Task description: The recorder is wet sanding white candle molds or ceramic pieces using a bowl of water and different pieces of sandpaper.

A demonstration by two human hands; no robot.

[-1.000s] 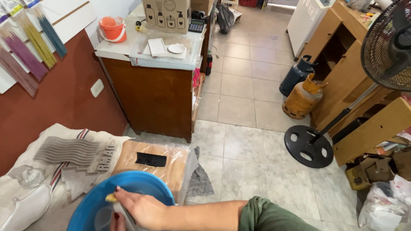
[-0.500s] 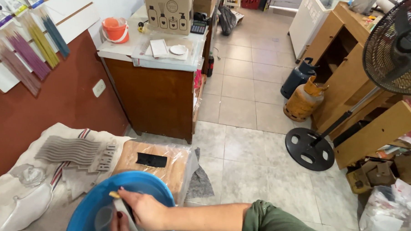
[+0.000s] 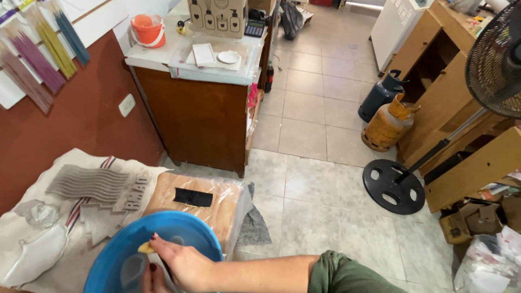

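Inside the blue basin, both hands work one pale flat piece. The right hand pinches a small yellow sponge against it; the left hand closes its grip on the piece's lower end. Wet, it looks slippery and probably brittle, best gripped by its edges. Beyond the basin, grey cast pieces lie on a cloth.

Blue basin. Yellow sponge. Olive-green sleeve. Off-white cloth with red-and-dark stripe. Grey ribbed pieces. Orange bucket. Rust-red wall. Dark brown cabinet.
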